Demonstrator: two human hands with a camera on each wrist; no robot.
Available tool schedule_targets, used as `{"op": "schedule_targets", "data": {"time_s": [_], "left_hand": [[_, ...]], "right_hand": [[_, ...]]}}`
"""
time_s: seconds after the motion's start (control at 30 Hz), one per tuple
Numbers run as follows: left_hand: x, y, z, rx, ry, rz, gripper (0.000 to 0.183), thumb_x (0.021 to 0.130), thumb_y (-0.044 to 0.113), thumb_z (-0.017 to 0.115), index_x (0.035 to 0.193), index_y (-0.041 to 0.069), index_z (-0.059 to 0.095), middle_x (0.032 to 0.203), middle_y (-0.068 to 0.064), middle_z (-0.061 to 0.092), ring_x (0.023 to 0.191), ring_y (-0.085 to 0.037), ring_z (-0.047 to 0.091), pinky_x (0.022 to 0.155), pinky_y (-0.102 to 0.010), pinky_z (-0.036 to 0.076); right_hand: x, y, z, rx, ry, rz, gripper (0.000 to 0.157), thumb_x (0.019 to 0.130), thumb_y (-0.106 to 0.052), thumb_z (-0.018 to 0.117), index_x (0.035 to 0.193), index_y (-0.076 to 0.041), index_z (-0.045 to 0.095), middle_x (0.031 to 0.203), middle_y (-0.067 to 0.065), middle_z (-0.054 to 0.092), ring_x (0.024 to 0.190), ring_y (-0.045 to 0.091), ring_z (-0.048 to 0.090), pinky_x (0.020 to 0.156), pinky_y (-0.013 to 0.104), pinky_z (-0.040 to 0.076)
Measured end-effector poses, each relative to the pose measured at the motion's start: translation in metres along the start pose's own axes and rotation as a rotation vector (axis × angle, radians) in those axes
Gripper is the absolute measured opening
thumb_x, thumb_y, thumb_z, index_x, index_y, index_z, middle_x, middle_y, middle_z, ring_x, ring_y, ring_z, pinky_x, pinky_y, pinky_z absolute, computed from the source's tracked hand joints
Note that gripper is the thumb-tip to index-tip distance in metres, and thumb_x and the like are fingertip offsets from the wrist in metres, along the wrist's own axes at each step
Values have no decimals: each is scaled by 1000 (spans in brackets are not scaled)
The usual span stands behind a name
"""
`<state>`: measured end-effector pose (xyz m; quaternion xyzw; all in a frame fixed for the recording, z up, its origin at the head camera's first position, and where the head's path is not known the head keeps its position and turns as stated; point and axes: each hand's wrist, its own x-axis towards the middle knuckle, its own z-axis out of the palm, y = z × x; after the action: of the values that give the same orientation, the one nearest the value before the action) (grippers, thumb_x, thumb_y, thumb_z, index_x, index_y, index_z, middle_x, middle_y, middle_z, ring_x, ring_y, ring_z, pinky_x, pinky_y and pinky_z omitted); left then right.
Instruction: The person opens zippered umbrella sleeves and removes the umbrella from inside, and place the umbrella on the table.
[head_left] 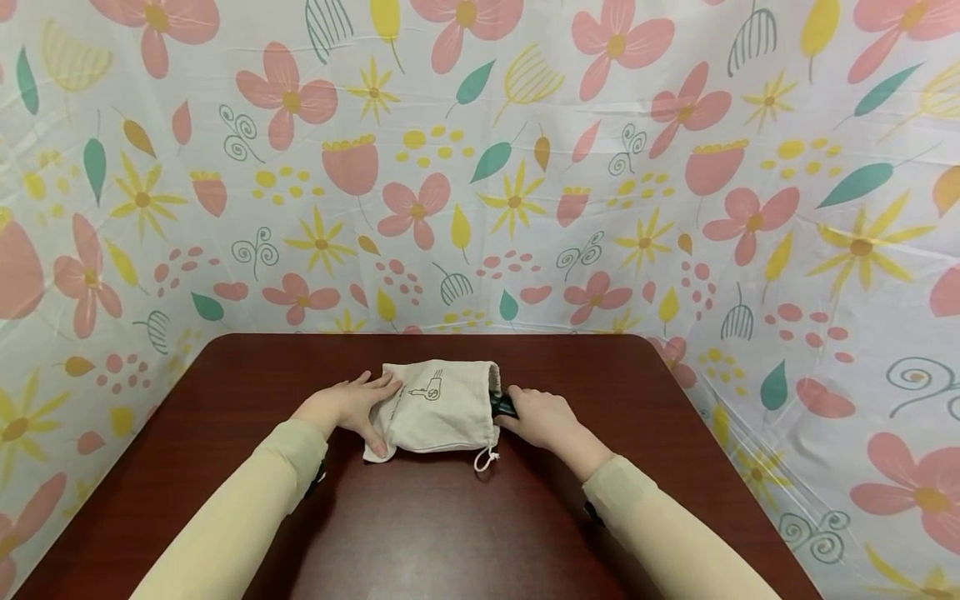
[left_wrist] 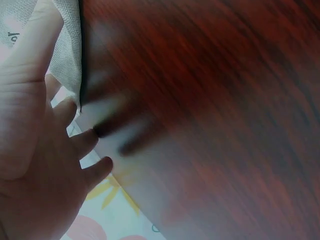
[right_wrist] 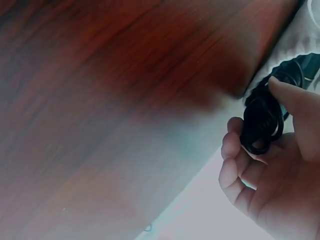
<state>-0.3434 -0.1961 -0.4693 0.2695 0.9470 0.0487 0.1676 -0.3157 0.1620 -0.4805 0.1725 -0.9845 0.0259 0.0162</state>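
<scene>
A cream cloth drawstring bag [head_left: 442, 408] printed with a hair dryer lies on the dark red-brown table, its mouth towards the right. My left hand [head_left: 352, 410] rests on its closed left end, thumb and fingers spread; the left wrist view shows the thumb [left_wrist: 37, 40] on the cloth. At the mouth, my right hand [head_left: 543, 419] holds a black bundled cord [right_wrist: 262, 120] between thumb and curled fingers. The cord runs into the opening, where more black shows. Whatever lies deeper is hidden by the cloth, which bulges in the middle.
A white drawstring [head_left: 486, 458] hangs from the bag's near right corner onto the table [head_left: 442, 533]. Behind the table and along both sides hangs a flower-patterned curtain [head_left: 480, 208]. The table's far edge lies a little beyond the bag.
</scene>
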Motion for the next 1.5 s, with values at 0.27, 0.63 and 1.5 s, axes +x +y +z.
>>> {"op": "schedule_targets", "data": {"time_s": [0.27, 0.63, 1.5], "left_hand": [[1, 1, 0, 21, -11, -36, 133, 52, 71, 81, 158, 18, 20, 163, -9, 10, 145, -46, 7, 105, -63, 27], [1, 9, -5, 26, -41, -55, 131, 56, 66, 83, 159, 19, 17, 163, -8, 8, 145, -46, 5, 107, -63, 25], [11, 8, -24, 183, -48, -11, 130, 50, 60, 88, 158, 23, 24, 162, -5, 16, 147, -38, 7, 110, -61, 18]], "right_hand": [[-6, -3, -5, 7, -8, -2, 46, 86, -59, 66, 97, -15, 56, 72, -4, 54, 61, 15, 51, 51, 37, 40], [-10, 1, -5, 28, -22, 1, 46, 85, -59, 66, 97, -16, 55, 71, -4, 52, 58, 16, 49, 49, 36, 39], [-16, -6, -3, 73, -72, 25, 48, 86, -56, 66, 99, -11, 55, 73, -1, 53, 57, 17, 50, 50, 36, 41]]}}
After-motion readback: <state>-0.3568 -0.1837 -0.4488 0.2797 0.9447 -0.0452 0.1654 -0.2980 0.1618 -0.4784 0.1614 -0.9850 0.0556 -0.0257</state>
